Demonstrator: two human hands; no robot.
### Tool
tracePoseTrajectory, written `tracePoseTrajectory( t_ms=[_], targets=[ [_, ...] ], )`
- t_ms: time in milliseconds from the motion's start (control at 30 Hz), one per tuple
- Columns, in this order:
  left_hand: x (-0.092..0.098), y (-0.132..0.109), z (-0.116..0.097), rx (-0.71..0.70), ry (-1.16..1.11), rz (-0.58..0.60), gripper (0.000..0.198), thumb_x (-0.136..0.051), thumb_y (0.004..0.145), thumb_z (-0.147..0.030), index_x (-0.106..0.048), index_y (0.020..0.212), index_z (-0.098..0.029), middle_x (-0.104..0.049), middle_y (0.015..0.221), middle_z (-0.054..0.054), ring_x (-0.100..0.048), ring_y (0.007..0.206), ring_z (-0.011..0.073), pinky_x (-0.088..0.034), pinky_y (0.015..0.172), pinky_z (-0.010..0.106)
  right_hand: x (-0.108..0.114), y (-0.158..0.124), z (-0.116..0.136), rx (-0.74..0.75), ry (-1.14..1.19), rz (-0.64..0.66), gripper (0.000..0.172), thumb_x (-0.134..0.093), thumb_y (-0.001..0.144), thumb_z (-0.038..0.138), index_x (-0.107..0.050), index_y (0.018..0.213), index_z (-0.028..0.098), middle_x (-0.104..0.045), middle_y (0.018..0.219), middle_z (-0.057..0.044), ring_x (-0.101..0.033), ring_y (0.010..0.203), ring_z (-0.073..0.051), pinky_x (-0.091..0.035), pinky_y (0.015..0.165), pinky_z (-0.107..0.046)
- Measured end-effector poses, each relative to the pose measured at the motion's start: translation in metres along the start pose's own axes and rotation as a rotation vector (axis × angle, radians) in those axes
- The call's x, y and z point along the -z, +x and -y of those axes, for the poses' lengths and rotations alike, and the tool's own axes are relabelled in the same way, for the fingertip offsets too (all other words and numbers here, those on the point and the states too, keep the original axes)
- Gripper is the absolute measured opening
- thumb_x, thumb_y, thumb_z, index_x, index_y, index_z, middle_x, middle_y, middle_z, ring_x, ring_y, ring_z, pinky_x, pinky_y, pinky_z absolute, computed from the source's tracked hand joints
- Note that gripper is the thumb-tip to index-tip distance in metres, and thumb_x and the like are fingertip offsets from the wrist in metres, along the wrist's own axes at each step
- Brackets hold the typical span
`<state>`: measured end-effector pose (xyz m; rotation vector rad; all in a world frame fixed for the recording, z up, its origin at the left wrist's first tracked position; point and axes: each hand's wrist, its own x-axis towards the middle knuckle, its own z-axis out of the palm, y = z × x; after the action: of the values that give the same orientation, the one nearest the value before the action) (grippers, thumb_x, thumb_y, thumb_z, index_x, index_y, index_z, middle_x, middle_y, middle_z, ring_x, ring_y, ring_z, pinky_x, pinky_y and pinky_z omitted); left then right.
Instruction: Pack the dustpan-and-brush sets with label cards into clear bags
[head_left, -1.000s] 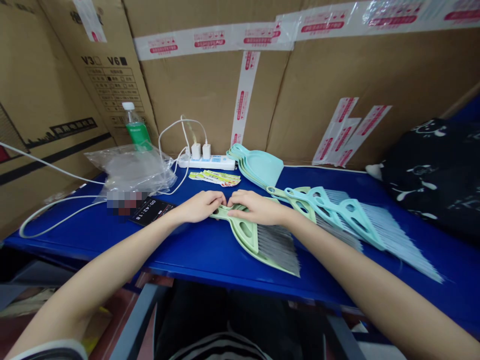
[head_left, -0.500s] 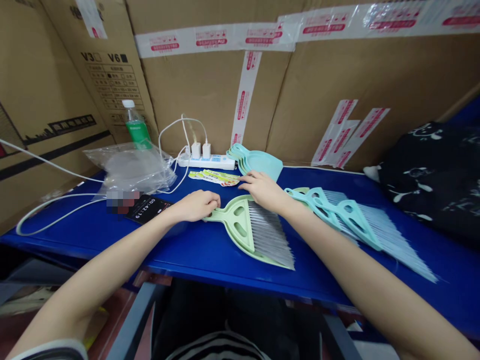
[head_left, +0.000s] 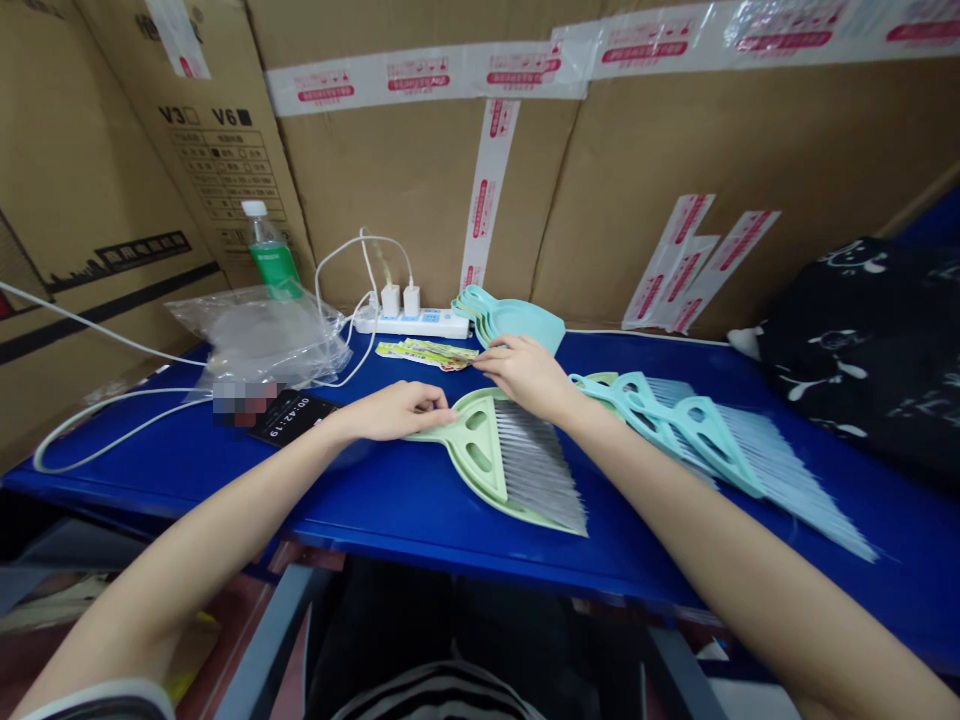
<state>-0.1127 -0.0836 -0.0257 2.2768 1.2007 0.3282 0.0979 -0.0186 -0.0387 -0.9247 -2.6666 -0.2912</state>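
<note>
A pale green hand broom (head_left: 487, 450) with grey bristles lies on a matching green dustpan (head_left: 480, 495) in front of me. My left hand (head_left: 401, 410) is closed over their handles, its thumb reaching toward the broom's head. Just past the bristles, my right hand (head_left: 525, 375) pinches at the right end of a pile of yellow-green printed labels (head_left: 427, 353); its fingertips partly cover that end. Behind this hand stands a stack of dustpans (head_left: 525, 322), light blue on top. To the right, light blue hand brooms (head_left: 712, 445) lie overlapping, partly behind my right forearm.
A white power strip (head_left: 412, 322) with plugged-in chargers sits against the cardboard. On the left are a clear plastic bag (head_left: 262, 335), a green-labelled bottle (head_left: 271, 255), cables and a phone (head_left: 289, 415). A black patterned cloth bundle (head_left: 862, 350) occupies the blue table's (head_left: 360, 510) right end.
My left hand has shifted slightly right along the handles, its thumb now stretched further toward the broom's head. My right hand stays at the labels with its fingers slightly more bent.
</note>
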Motion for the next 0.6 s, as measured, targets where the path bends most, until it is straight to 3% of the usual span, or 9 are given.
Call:
tracePoseTrajectory(
  t_ms=[200,300,433,600],
  targets=[
    [0.0,0.005,0.011,-0.034,-0.171,0.095,0.033,-0.055,0.079,-0.049,-0.056,0.076,-0.016,-0.047,0.061,-0.006,-0.036,0.056,0.0086,-0.029,0.055,0.022,0.01,-0.004,0.0,0.011,0.0,-0.105,0.022,-0.048,0.086,0.011,-0.068,0.08,0.019,-0.071,0.08,-0.008,-0.057,0.087,-0.024,-0.037,0.073,-0.035],
    [0.0,0.007,0.016,-0.025,-0.226,0.132,0.037,-0.056,0.078,-0.052,-0.056,0.078,-0.016,-0.048,0.064,-0.005,-0.037,0.057,0.0086,-0.03,0.054,0.022,0.014,-0.006,0.003,-0.003,0.005,-0.118,0.019,-0.049,0.082,0.008,-0.064,0.091,0.016,-0.069,0.083,-0.009,-0.056,0.079,-0.022,-0.036,0.069,-0.032],
    [0.001,0.007,0.019,-0.022,-0.255,0.168,0.038,-0.056,0.079,-0.054,-0.056,0.081,-0.016,-0.047,0.066,-0.005,-0.038,0.058,0.0086,-0.032,0.054,0.022,0.019,-0.009,0.006,0.014,0.022,-0.08,0.027,-0.046,0.081,0.007,-0.061,0.102,0.014,-0.068,0.09,-0.01,-0.057,0.078,-0.021,-0.036,0.069,-0.031],
    [0.003,0.005,0.019,-0.015,-0.266,0.21,0.037,-0.054,0.082,-0.052,-0.056,0.083,-0.015,-0.046,0.069,-0.004,-0.039,0.059,0.0083,-0.033,0.055,0.021,0.031,-0.011,0.007,0.021,0.021,0.049,0.017,-0.045,0.082,0.011,-0.06,0.075,0.017,-0.062,0.074,-0.007,-0.051,0.067,-0.017,-0.032,0.063,-0.029]
  ],
)
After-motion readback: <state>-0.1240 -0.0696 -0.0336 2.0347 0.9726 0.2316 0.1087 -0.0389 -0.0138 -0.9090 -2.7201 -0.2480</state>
